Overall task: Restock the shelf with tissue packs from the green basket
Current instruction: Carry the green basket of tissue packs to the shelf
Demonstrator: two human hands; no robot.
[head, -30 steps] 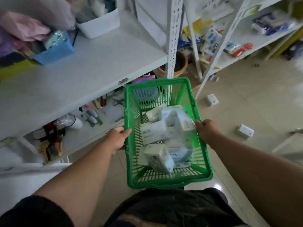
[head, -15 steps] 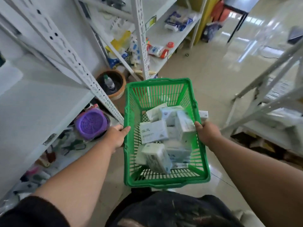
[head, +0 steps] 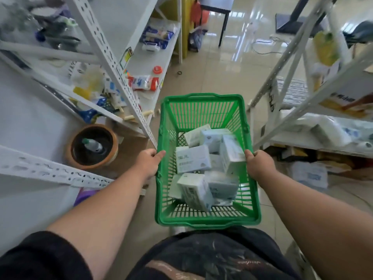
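Room: glossy beige tiled floor [head: 218, 69] is running up the middle of the frame, forming an aisle between two white metal shelving units.
Left shelving: white shelf rack [head: 113, 63] is filling the left side of the frame, its perforated uprights slanting across; its lower boards are carrying loose, mixed small goods, too blurred to name.
Right shelving: second white rack [head: 282, 81] is standing at the right edge, holding white wrapped bundles on its lower board and a yellow-printed carton higher up.
Pot: brown round pot [head: 90, 146] is sitting on the floor at centre left, with a small bottle lying inside it.
Basket: green basket [head: 203, 219] is hanging in the centre of the frame, above the floor, held level between the two arms.
Tissue packs: tissue packs [head: 192, 159] are lying jumbled inside the basket, white and pale blue, some flat and some tipped on edge.
Left hand: left hand [head: 148, 163] is gripping the basket's left rim, thumb lying along the top edge, fingers curled under the outside.
Right hand: right hand [head: 260, 165] is gripping the right rim in the same way, thumb on top.
Person: dark sleeve is showing at the lower left, dark clothing along the bottom centre.
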